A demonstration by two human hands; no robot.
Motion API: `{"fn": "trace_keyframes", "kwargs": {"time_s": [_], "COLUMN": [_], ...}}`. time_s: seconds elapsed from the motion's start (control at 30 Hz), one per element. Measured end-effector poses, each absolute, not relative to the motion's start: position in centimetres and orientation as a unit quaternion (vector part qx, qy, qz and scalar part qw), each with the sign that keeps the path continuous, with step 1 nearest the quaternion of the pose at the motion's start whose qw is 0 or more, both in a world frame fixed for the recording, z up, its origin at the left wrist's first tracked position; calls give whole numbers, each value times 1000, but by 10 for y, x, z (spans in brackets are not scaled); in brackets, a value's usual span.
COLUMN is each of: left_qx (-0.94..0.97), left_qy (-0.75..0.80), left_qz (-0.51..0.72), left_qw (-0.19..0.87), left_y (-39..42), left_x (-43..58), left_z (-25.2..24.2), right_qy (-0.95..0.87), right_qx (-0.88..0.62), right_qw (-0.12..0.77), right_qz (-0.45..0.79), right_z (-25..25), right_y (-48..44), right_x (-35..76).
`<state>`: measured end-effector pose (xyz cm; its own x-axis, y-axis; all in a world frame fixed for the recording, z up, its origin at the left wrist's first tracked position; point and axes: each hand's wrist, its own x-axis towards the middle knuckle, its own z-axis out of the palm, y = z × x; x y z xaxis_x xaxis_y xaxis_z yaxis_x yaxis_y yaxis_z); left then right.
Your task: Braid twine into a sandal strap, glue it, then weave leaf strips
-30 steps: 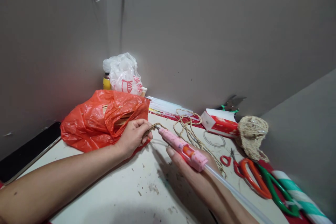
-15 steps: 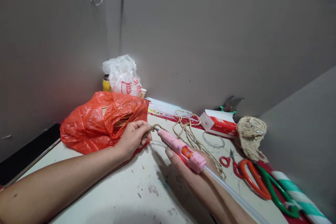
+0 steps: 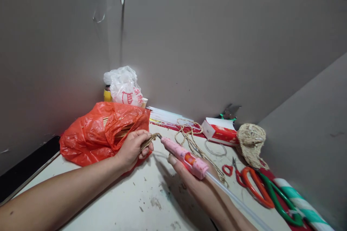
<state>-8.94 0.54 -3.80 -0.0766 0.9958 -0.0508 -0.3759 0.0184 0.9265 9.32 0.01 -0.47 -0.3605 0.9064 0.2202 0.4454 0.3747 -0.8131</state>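
My left hand (image 3: 135, 148) pinches a piece of brown twine (image 3: 150, 138) just in front of the red plastic bag. Wrapped round a pink hot glue gun (image 3: 180, 153) is my right hand (image 3: 199, 180), its thumb along the near side and most fingers hidden beneath. The gun's metal nozzle points left and touches, or nearly touches, the twine end at my left fingers. A long clear glue stick (image 3: 235, 199) sticks out of the gun's back. Behind the gun, loose loops of twine (image 3: 189, 139) trail over the white table (image 3: 130, 202).
A red plastic bag (image 3: 84, 137) with wooden sticks lies at left beside a black phone-like slab (image 3: 29, 166). Glue sticks (image 3: 170, 116), a red box (image 3: 222, 131) and a twine ball (image 3: 252, 139) line the wall. Red scissors (image 3: 237, 173) and larger orange-and-green-handled scissors (image 3: 258, 189) lie at right.
The camera view has tilted and shifted slightly, so everything sits a little lower and further left. Both hands keep their holds, with the nozzle still at the twine.
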Motion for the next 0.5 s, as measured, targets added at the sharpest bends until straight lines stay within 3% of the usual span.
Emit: {"fn": "trace_keyframes", "kwargs": {"time_s": [0.17, 0.5], "left_qx": [350, 325], "left_qy": [410, 394], "left_qz": [593, 589], "left_qw": [598, 626], "left_y": [5, 9], "left_x": [-91, -94], "left_z": [-36, -41], "right_qy": [-737, -751], "right_qx": [-482, -455], "right_qw": [305, 310], "right_qz": [363, 365], "right_z": [1, 3], "right_y": [0, 1], "right_x": [93, 94]}}
